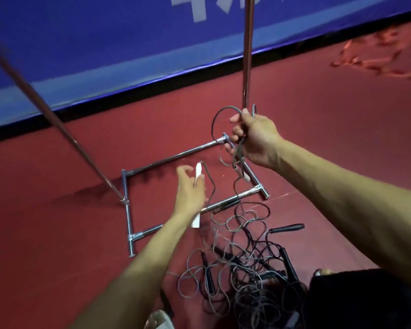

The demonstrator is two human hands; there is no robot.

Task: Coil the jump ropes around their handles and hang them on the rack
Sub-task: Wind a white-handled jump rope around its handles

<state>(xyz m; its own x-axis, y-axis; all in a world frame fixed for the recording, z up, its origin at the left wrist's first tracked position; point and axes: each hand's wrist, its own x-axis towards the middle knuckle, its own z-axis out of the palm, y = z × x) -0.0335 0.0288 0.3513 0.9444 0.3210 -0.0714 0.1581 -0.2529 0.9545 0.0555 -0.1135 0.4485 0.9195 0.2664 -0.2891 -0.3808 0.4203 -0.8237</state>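
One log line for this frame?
step: coiling, nothing hung yet | left hand: holds white handle | right hand: grips rope | pile: tangled on floor by rack

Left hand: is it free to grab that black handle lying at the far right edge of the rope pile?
Probably not yet. The left hand holds the white handle, so it is occupied. The black handle itself lies uncovered on the floor, with nothing blocking the way.
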